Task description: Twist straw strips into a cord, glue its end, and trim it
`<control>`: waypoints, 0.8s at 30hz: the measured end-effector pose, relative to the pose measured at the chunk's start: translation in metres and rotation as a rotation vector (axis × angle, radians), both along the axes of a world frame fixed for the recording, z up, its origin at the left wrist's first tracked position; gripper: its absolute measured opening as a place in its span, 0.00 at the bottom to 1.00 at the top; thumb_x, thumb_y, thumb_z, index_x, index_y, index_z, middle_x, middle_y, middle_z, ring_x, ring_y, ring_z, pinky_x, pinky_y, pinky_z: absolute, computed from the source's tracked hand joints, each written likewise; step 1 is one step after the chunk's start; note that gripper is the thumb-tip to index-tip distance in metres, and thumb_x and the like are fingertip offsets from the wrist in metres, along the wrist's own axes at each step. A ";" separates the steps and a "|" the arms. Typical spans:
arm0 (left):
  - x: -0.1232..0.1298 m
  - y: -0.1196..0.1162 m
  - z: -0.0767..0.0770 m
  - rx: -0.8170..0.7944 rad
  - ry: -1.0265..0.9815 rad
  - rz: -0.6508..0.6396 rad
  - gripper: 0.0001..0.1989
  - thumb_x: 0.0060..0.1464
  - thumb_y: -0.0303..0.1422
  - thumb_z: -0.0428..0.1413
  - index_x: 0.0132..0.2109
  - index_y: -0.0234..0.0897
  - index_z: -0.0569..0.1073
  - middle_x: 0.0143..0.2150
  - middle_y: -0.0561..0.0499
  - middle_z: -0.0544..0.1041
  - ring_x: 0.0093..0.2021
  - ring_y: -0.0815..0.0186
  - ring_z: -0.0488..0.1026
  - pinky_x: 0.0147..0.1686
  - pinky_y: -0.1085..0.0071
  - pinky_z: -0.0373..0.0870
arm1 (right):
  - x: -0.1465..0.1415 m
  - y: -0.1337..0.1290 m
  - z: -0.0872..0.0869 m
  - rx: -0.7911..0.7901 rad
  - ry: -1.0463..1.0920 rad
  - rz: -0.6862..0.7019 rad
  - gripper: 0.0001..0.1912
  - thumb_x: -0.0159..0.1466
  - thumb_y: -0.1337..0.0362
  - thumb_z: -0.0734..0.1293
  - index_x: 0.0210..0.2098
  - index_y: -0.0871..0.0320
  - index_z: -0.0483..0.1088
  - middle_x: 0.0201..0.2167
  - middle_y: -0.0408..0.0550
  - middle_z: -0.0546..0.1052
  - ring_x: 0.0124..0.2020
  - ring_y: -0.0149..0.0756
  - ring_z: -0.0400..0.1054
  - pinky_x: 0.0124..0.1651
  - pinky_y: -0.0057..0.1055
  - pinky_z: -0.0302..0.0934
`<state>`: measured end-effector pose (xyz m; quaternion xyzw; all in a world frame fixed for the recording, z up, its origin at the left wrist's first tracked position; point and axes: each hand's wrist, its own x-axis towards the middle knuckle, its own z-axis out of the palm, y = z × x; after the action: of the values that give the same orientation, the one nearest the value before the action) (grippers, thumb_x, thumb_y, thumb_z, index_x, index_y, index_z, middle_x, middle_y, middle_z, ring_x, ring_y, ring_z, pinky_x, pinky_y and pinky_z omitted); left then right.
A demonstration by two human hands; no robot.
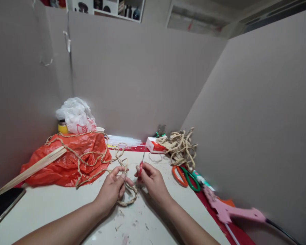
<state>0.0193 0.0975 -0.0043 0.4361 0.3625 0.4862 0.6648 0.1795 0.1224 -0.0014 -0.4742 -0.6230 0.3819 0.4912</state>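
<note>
My left hand [113,187] pinches a braided straw cord [127,204] over the white board. Part of the cord curls in a loop below my fingers, and more of it runs up and left onto the orange plastic bag [89,146]. Close by on the right, my right hand [153,180] grips a small red-handled tool [141,167] with a thin metal tip pointing up. Its exact kind is hard to make out. A thin strand seems to stretch between the two hands.
Scissors with orange and green handles [191,180] lie right of my hands, near a pink glue gun [234,214]. Behind them sits a heap of braided cord [181,146] beside a small red-and-white box [154,145]. A dark flat device [5,204] lies at left.
</note>
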 end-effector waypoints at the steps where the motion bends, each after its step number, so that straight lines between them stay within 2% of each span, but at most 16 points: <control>1: -0.001 0.002 -0.001 0.007 -0.004 0.007 0.17 0.53 0.42 0.55 0.45 0.38 0.61 0.30 0.53 0.75 0.13 0.80 0.50 0.15 0.80 0.42 | 0.001 0.001 -0.007 -0.071 0.083 -0.010 0.18 0.60 0.49 0.63 0.25 0.58 0.64 0.20 0.41 0.69 0.18 0.28 0.62 0.22 0.25 0.57; 4: -0.003 0.007 -0.003 0.020 0.002 -0.003 0.17 0.54 0.41 0.55 0.46 0.38 0.61 0.30 0.52 0.76 0.14 0.80 0.50 0.15 0.79 0.43 | 0.001 -0.001 -0.017 -0.181 0.212 -0.036 0.19 0.56 0.48 0.67 0.25 0.59 0.66 0.15 0.37 0.65 0.14 0.25 0.57 0.18 0.23 0.52; 9: -0.002 0.007 -0.003 -0.001 0.032 -0.056 0.21 0.55 0.42 0.54 0.52 0.39 0.60 0.31 0.52 0.75 0.14 0.80 0.51 0.15 0.79 0.44 | -0.003 -0.005 -0.015 -0.282 0.332 0.035 0.17 0.53 0.52 0.71 0.28 0.62 0.71 0.12 0.35 0.63 0.12 0.22 0.51 0.16 0.21 0.45; 16: 0.004 0.000 -0.001 -0.023 0.044 -0.129 0.25 0.56 0.41 0.54 0.58 0.40 0.59 0.31 0.52 0.74 0.15 0.80 0.53 0.16 0.79 0.45 | -0.009 -0.009 -0.009 -0.389 0.477 0.139 0.17 0.50 0.54 0.73 0.28 0.61 0.69 0.11 0.37 0.67 0.12 0.20 0.49 0.16 0.20 0.40; 19: 0.006 -0.002 0.000 -0.033 0.060 -0.146 0.25 0.56 0.42 0.54 0.57 0.39 0.60 0.30 0.52 0.74 0.15 0.80 0.53 0.15 0.79 0.45 | -0.009 -0.012 -0.008 -0.385 0.460 0.176 0.15 0.52 0.55 0.71 0.26 0.60 0.66 0.11 0.38 0.69 0.11 0.20 0.49 0.16 0.20 0.40; 24: 0.007 -0.003 0.000 -0.057 0.038 -0.143 0.19 0.54 0.41 0.56 0.49 0.37 0.64 0.31 0.51 0.76 0.14 0.80 0.55 0.14 0.80 0.47 | -0.005 -0.013 -0.010 -0.351 0.417 0.123 0.11 0.51 0.61 0.72 0.25 0.60 0.66 0.12 0.37 0.67 0.13 0.21 0.51 0.17 0.19 0.42</control>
<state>0.0259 0.0950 -0.0043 0.4507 0.3567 0.4187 0.7031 0.1746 0.1094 -0.0113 -0.4245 -0.4602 0.6025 0.4950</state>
